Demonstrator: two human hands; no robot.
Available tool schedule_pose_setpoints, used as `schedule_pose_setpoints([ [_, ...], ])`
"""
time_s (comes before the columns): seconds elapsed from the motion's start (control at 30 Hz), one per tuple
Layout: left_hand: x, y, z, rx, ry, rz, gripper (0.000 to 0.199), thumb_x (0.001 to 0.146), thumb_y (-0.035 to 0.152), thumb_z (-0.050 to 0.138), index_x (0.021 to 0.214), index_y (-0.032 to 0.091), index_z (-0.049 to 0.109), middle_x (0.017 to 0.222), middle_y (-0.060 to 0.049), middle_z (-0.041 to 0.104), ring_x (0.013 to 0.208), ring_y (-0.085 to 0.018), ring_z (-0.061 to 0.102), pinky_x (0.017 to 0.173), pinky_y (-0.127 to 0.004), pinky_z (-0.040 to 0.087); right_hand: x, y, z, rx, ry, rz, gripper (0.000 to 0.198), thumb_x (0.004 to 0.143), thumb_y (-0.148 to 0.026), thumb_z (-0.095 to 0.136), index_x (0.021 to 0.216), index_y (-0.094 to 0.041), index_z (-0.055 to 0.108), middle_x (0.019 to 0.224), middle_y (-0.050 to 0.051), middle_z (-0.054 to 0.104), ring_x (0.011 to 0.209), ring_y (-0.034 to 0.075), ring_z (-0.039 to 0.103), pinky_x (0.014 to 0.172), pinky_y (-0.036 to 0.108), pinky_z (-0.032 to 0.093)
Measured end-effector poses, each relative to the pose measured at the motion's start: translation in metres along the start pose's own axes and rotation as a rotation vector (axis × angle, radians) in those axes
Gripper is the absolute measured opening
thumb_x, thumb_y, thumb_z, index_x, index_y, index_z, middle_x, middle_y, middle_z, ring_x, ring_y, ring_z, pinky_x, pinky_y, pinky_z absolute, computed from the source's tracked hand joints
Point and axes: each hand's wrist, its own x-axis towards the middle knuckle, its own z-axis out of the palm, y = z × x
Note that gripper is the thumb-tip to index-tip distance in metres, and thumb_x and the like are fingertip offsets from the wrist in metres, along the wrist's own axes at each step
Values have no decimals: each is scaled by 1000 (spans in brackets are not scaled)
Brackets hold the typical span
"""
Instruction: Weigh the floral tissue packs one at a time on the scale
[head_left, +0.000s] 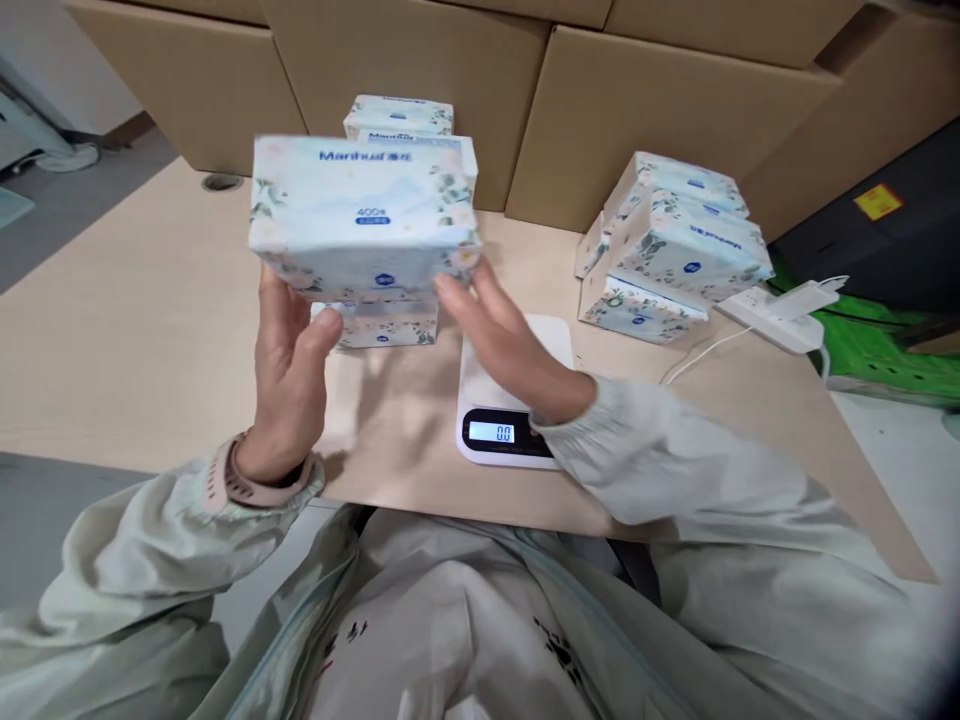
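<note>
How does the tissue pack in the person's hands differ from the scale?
The tissue pack is held above the table; the scale rests on it. The pack shows printed leaves and lettering; the scale is white with a lit display reading 0.0. Both are mostly pale.

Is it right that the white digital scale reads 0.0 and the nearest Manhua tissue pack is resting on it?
Not quite: the head view shows that Manhua tissue pack held up between the left hand and right hand, not resting on the white digital scale. It does read 0.0.
</note>
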Motion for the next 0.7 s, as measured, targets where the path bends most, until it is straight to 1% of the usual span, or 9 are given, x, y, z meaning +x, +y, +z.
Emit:
schedule_pose_setpoints([
  [0.07,-5,10,11,-12,-102,63,62,101,49,68,159,63,53,177,25,39,176,-31,20,145,-47,28,-29,-23,-31,-58,34,27,67,106,-75,45,166,-45,47,172,-6,54,171,26,38,143,59,31],
  [0.13,-12,11,23,-14,-228,111,72,101,50,67,167,64,39,181,25,31,177,-30,14,148,-48,23,-62,-33,-58,-116,112,51,59,108,-71,45,159,-44,56,167,-4,61,169,25,42,143,53,32],
  [0.23,-19,-1,42,6,-435,105,86,104,49,65,177,55,18,186,17,17,177,-33,12,147,-55,18,-107,-17,-82,-152,214,72,53,108,-66,50,157,-45,59,164,-2,64,165,25,47,143,48,32],
  [0.3,-21,-12,51,10,-534,91,91,106,47,65,179,50,11,188,10,14,176,-34,14,146,-56,20,-129,3,-85,-162,243,99,55,108,-65,52,159,-47,56,164,-1,63,161,27,52,141,50,35],
  [0.37,-23,-21,57,15,-581,66,89,108,47,63,179,49,11,188,8,12,176,-34,15,146,-58,21,-141,20,-82,-180,226,164,58,109,-63,51,164,-45,51,166,2,62,159,29,54,140,55,37],
  [0.47,-28,-26,61,13,-615,-10,85,111,46,61,180,46,11,189,6,6,177,-35,10,146,-61,17,-146,34,-74,-208,160,252,64,111,-62,45,169,-35,46,173,8,54,165,32,46,141,62,30],
  [0.53,-32,-27,61,1,-635,-68,84,112,46,61,180,45,12,189,6,4,177,-35,5,147,-61,13,-147,38,-73,-229,117,254,64,112,-61,43,168,-31,46,178,10,47,167,33,42,140,65,30],
  [0.63,-35,-31,57,-37,-653,-153,84,111,48,62,180,45,16,190,5,5,177,-37,5,147,-62,13,-148,43,-79,-261,76,225,66,111,-61,46,171,-33,42,183,8,40,170,34,38,141,66,30],
  [0.7,-34,-38,53,-55,-642,-192,85,109,49,65,180,46,18,190,5,8,177,-39,8,147,-64,14,-147,45,-89,-254,111,213,69,110,-62,50,173,-37,38,184,4,38,172,33,35,142,66,27],
])
